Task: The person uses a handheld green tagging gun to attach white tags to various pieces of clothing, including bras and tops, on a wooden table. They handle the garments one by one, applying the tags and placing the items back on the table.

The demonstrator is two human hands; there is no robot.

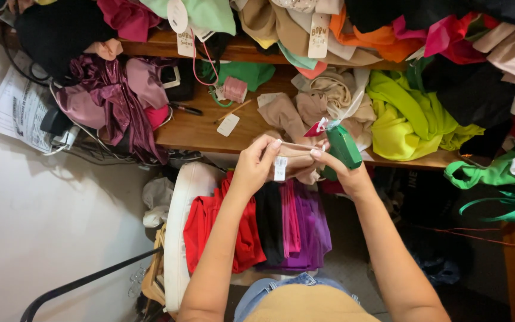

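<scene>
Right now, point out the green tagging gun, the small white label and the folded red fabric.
Green plastic tagging gun (344,147), head view, on the middle of its body.
Small white label (279,169), head view, on its centre, below the left hand's fingers.
Folded red fabric (201,226), head view, on its left fold.

Two bare forearms, rising from the near edge and converging toward the far centre. Left hand: wrist bent slightly, fingers curled, thumb and forefinger pinched together at the tips, pointing right. Right hand: palm closed in a grip, forefinger extended left to meet the left fingertips. Hands nearly touching at the fingertips; elbows apart, both out of view.
</scene>
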